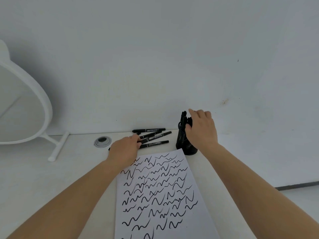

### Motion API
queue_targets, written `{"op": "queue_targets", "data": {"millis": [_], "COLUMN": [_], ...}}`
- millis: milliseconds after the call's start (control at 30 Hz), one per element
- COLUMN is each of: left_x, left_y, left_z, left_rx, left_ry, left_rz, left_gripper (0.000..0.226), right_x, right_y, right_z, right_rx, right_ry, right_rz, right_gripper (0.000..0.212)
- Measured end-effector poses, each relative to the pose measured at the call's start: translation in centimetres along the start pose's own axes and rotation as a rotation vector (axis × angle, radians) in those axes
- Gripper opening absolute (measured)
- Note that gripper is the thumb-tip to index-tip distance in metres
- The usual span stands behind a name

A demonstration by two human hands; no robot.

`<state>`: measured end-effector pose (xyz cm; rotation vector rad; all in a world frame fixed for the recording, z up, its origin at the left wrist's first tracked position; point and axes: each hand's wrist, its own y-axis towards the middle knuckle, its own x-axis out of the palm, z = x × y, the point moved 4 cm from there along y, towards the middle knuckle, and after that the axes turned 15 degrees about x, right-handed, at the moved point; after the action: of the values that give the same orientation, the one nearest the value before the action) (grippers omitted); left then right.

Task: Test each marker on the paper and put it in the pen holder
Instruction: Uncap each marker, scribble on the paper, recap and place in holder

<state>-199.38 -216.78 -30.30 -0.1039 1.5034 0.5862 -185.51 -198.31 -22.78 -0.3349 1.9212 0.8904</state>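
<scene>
Left fingers [136, 139] on loose markers [155, 137] beside pen holder [185, 144]

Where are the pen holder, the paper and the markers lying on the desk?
pen holder [185, 147]: head view, lower front wall.
paper [193, 219]: head view, bare patch near right edge.
loose markers [151, 135]: head view, barrel in the pile's middle.
</scene>
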Motion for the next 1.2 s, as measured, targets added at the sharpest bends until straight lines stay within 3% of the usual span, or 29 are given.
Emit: {"op": "queue_targets", "data": {"millis": [100, 133, 200, 267, 433, 500, 667, 767, 833, 933, 1067, 1200], "left_x": [-2.1, -3.0, -4.7, -5.9, -6.7, -6.6, -5.9, -4.9, -4.0, -3.4, -3.6, -2.9], "left_y": [-1.1, -1.7, -2.9, -4.2, -7.3, -8.6, -11.7, -13.5, -15.3, -18.2, -18.9, -19.1], "left_z": [0.9, 1.4, 3.0, 5.0, 9.3, 9.8, 10.4, 10.7, 9.6, 6.3, 4.4, 5.6], "left_rx": [-0.021, -0.016, 0.011, 0.069, 0.219, 0.211, 0.112, 0.001, -0.134, -0.279, -0.239, -0.159], "left_ry": [-0.176, -0.241, -0.360, -0.429, -0.437, -0.447, -0.465, -0.862, -1.091, -1.091, -0.980, -0.938], "left_rz": [0.106, 0.168, 0.283, 0.326, 0.287, 0.275, 0.197, 0.144, 0.078, 0.103, 0.281, 0.231], "left_gripper": [0.023, 0.021, 0.017, 0.016, 0.028, 0.037, 0.023, 0.032, 0.037, 0.045, 0.027, 0.022], "right_x": [-2.4, -2.9, -2.9, -2.6, -2.9, -3.0, -2.5, -2.6, -3.4, -5.4, -3.7, -1.5], "right_y": [-2.1, -3.0, -5.0, -7.1, -12.2, -13.7, -16.7, -17.2, -15.8, -14.7, -20.0, -24.5], "right_z": [-0.8, -1.0, -1.7, -2.7, -4.6, -4.8, -4.9, -4.5, -2.1, 1.6, -0.9, -3.7], "right_rx": [-0.028, 0.026, 0.193, 0.282, 0.351, 0.394, 0.483, 0.542, 0.744, 0.784, 0.572, 0.456], "right_ry": [0.320, 0.483, 0.788, 0.958, 1.236, 1.269, 1.238, 1.196, 1.313, 1.385, 1.176, 1.132], "right_rz": [0.155, 0.102, -0.167, -0.405, -0.554, -0.604, -0.697, -0.603, -0.456, -0.243, -0.476, -0.637], "right_gripper": [0.033, 0.024, 0.011, 0.015, 0.030, 0.033, 0.034, 0.035, 0.035, 0.030, 0.029, 0.029]}}
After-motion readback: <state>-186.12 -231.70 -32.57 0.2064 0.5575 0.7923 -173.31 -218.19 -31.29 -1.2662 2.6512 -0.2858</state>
